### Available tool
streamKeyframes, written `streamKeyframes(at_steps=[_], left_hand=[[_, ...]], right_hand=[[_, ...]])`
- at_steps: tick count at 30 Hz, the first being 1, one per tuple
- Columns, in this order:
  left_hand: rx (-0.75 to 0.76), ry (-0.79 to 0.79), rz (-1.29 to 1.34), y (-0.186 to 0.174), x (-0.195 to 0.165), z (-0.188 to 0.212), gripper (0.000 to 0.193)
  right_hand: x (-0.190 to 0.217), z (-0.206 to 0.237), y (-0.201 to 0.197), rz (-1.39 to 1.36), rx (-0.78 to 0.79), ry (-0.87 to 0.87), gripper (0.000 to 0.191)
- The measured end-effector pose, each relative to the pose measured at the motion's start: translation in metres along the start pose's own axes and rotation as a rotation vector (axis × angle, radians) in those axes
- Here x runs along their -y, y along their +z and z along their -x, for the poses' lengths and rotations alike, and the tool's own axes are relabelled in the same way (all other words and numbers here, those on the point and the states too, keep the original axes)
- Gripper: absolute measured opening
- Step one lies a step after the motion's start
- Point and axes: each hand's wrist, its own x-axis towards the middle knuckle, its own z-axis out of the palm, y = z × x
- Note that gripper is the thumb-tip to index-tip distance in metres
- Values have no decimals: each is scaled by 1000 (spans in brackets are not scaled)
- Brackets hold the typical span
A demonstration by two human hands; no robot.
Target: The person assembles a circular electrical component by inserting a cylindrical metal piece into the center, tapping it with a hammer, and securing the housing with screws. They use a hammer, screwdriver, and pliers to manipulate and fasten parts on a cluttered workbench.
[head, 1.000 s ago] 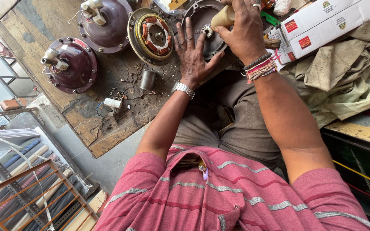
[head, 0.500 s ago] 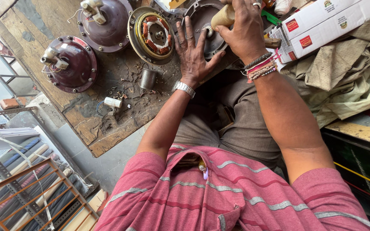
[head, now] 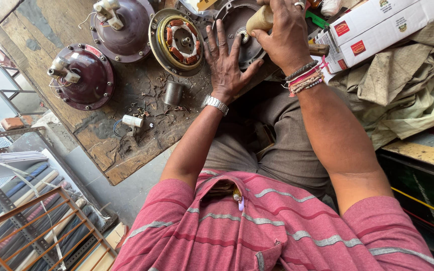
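**Dark metal fan cover under two hands at the far edge of the table**

Dark grey metal, round and shallow, the motor cover [head: 237,30] lies at the far side of the wooden table [head: 121,155], just right of the open fan motor [head: 177,40] with its copper windings and brass-coloured ring. A small bright hub shows at the cover's centre. The left hand [head: 227,60], a metal watch at its wrist, lies flat with its fingers spread open across the cover's left part. The right hand [head: 285,35], wearing a ring and coloured thread bracelets, has its fingers closed round a pale wooden handle [head: 259,20] held at the cover's hub.

Much of the cover is hidden by both hands, and its far rim is cut off by the picture's edge. What the handle ends in cannot be made out.

Left of the open motor sit two maroon domed motor housings [head: 84,75], well apart from the hands. A small metal cup [head: 173,93] stands near the left hand among scattered screws; its contents cannot be seen. At the right, white cardboard boxes [head: 377,25] lie closed above crumpled beige cloth [head: 408,85].
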Motion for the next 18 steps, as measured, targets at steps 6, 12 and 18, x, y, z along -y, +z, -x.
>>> streamKeyframes(at_steps=[6,12,18], left_hand=[[151,-70,-44,-2,-1,0,94],[-80,51,-25,-3,-2,-1,94],[59,-29,1,-4,-2,-1,94]], right_hand=[[2,0,-2,-12,-5,-16,67],[6,-2,-6,-37,10,5,66],[10,-3,-7,-6,-6,-9,67]])
